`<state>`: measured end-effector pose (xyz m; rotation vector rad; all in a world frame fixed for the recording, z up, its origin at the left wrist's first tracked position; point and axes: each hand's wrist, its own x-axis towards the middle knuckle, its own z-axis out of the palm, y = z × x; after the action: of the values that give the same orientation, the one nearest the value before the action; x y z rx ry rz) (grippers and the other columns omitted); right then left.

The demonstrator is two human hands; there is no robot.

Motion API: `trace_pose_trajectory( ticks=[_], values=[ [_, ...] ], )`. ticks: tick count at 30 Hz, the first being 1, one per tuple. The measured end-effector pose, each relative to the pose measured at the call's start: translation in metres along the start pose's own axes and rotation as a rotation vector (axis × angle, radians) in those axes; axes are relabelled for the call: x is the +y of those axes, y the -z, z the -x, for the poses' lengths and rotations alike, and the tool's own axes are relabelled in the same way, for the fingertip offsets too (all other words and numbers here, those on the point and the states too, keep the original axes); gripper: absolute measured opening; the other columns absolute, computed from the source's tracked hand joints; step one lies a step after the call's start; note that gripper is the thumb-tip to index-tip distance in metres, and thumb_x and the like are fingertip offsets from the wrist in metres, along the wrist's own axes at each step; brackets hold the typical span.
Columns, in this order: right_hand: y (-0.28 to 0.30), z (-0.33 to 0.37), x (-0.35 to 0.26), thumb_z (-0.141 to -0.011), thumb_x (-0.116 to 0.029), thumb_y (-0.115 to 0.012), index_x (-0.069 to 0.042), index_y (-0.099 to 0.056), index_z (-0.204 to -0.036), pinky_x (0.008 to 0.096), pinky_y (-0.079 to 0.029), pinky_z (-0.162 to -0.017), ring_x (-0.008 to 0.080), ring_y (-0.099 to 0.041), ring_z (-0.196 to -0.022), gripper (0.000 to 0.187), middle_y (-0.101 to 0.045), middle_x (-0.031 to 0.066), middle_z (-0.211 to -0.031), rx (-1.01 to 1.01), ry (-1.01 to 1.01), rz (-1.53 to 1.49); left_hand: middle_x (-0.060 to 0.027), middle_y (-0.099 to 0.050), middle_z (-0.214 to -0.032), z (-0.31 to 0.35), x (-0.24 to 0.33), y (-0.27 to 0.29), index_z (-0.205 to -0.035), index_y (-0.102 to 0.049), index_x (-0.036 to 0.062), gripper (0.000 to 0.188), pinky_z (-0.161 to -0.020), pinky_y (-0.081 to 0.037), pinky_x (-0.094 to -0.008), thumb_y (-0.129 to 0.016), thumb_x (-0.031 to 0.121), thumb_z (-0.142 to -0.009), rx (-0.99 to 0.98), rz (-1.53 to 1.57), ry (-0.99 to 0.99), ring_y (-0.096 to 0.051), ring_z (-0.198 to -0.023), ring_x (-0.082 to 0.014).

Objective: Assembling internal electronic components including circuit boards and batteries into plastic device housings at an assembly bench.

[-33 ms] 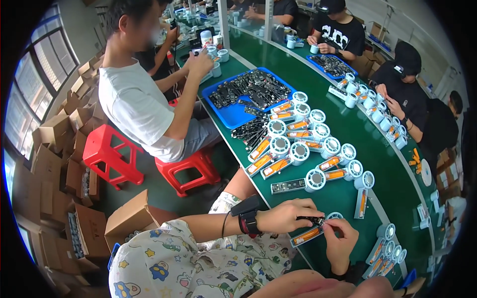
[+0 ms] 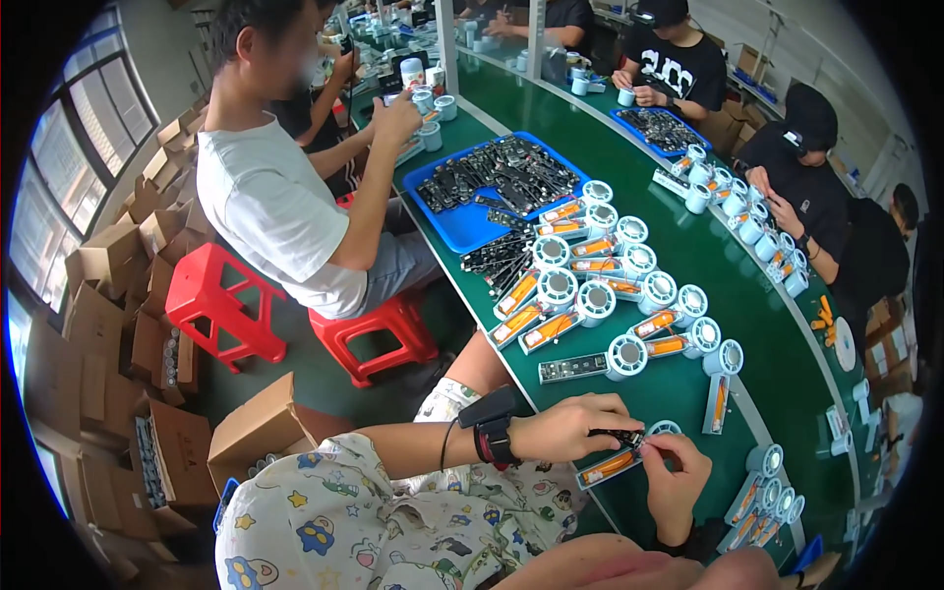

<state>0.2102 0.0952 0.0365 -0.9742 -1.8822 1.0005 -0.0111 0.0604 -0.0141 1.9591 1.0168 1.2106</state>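
Note:
My left hand (image 2: 562, 430) is closed on a small black circuit board (image 2: 619, 435), held just above a light-blue handheld fan housing (image 2: 593, 478) at the near edge of the table. An orange battery cell (image 2: 618, 463) lies in the housing's open handle. The housing's round head is partly covered by my hands. Thumb and forefinger of my right hand (image 2: 677, 479) are pinched together at the board's right end; what is between them is too small to make out. Beyond my hands lies a fan housing (image 2: 626, 356) with a circuit board fitted in its handle.
Several fan housings with orange cells (image 2: 596, 300) fill the table ahead, and more (image 2: 765, 501) stand at the right. A blue tray (image 2: 460, 231) bears a heap of circuit boards. A person in white (image 2: 270, 206) sits at left by red stools (image 2: 374, 339); cardboard boxes (image 2: 261, 423) stand on the floor.

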Motion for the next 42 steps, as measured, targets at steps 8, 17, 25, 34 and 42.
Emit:
trace_pose_trajectory(
  ticks=[8, 17, 25, 34, 42],
  values=[
    [0.004, 0.006, 0.006, -0.085, 0.008, -0.073, 0.003, -0.072, -0.097, 0.0227, -0.052, -0.069, 0.0100, -0.066, -0.077, 0.013, -0.072, 0.0053, -0.088, 0.012, -0.176, -0.187, -0.0140, -0.064, -0.115, 0.002, 0.002, -0.003, -0.133, -0.067, 0.0060, 0.044, -0.089, -0.054, -0.0392, -0.074, 0.007, -0.090, -0.031, 0.116, 0.031, -0.065, -0.102, -0.0311],
    [0.002, 0.014, -0.002, -0.087, 0.007, -0.073, 0.004, -0.072, -0.100, 0.0230, -0.054, -0.071, 0.0114, -0.068, -0.079, 0.014, -0.073, 0.0067, -0.089, 0.080, -0.166, -0.009, -0.0119, -0.066, -0.109, 0.001, 0.005, -0.025, -0.129, -0.070, 0.0074, 0.044, -0.086, -0.055, -0.0400, -0.078, 0.005, -0.086, 0.114, 0.066, 0.035, -0.066, -0.096, -0.0313],
    [-0.003, 0.005, -0.004, -0.086, 0.008, -0.075, 0.004, -0.070, -0.104, 0.0250, -0.056, -0.075, 0.0140, -0.071, -0.082, 0.019, -0.074, 0.0106, -0.097, 0.061, -0.020, 0.177, -0.0102, -0.066, -0.105, -0.006, -0.001, -0.021, -0.123, -0.070, 0.0028, 0.048, -0.077, -0.050, -0.0383, -0.078, 0.002, -0.075, 0.221, -0.423, -0.159, -0.065, -0.091, -0.0280],
    [0.004, 0.008, -0.002, -0.089, 0.005, -0.074, 0.001, -0.069, -0.108, 0.0257, -0.054, -0.068, 0.0127, -0.069, -0.084, 0.020, -0.071, 0.0087, -0.106, -0.006, 0.031, 0.145, -0.0093, -0.063, -0.103, 0.007, 0.012, -0.020, -0.120, -0.070, 0.0008, 0.046, -0.076, -0.048, -0.0373, -0.074, 0.001, -0.074, 0.203, -0.435, -0.107, -0.064, -0.088, -0.0268],
    [-0.008, -0.009, -0.014, -0.088, -0.003, -0.076, -0.005, -0.071, -0.108, 0.0332, -0.048, -0.059, 0.0238, -0.062, -0.073, 0.020, -0.058, 0.0081, -0.100, -0.150, 0.132, 0.864, -0.0090, -0.063, -0.103, 0.029, 0.032, -0.026, -0.121, -0.069, 0.0012, 0.047, -0.077, -0.046, -0.0374, -0.074, 0.000, -0.074, 0.153, -0.363, -0.055, -0.063, -0.086, -0.0261]
  ],
)
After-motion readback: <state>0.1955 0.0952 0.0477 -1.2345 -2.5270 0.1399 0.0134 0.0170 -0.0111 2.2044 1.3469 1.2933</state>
